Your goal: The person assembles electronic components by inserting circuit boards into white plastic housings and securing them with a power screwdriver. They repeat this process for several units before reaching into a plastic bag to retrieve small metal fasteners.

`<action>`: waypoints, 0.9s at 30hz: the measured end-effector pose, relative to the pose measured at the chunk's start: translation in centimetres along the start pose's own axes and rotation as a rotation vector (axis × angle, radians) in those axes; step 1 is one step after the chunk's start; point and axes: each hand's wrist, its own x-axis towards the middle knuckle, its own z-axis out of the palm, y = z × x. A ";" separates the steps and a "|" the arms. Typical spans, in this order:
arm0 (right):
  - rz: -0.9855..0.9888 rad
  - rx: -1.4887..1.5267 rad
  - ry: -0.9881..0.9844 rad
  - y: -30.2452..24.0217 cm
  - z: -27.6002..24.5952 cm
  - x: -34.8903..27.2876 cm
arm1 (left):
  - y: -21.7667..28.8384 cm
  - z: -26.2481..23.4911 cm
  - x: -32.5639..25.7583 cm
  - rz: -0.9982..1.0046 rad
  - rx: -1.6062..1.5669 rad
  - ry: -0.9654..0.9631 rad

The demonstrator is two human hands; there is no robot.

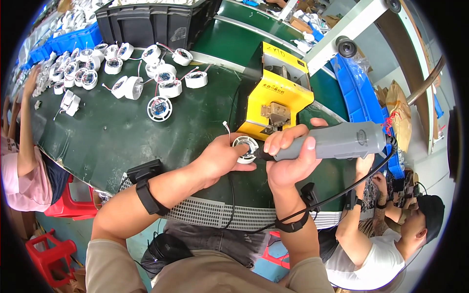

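Observation:
My right hand (293, 158) is wrapped round a grey electric screwdriver (337, 141), held nearly level with its black tip pointing left. That tip reaches the edge of a round white housing (245, 149) with electronics inside. Between the fingers of my left hand (222, 155) this housing is gripped, with a thumb or finger pressed into its open face. A short wire with a white connector (225, 124) sticks up from it. Just beyond both hands stands a yellow and black screw feeder (276, 93). Whether a screw sits on the tip is hidden.
Many similar white housings (159, 108) lie on the green table (112, 141) at the far left. A black crate (154, 24) stands behind them. The tool's black cable (359, 183) loops over my right forearm. Blue bins (354, 93) line the right. Co-workers sit at left and right.

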 end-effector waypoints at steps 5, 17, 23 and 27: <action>0.013 -0.017 0.004 -0.1 0.0 0.0 | -0.4 -0.2 0.1 0.021 0.033 -0.002; -0.026 -0.059 -0.004 -0.1 0.1 0.3 | -0.1 -0.1 0.2 0.002 0.028 -0.008; -0.341 -0.001 0.122 -3.7 0.4 6.6 | -0.5 -0.3 0.2 0.020 0.030 0.025; -0.458 -0.225 0.287 -3.8 -0.1 12.6 | -0.4 0.0 0.3 0.020 0.022 0.020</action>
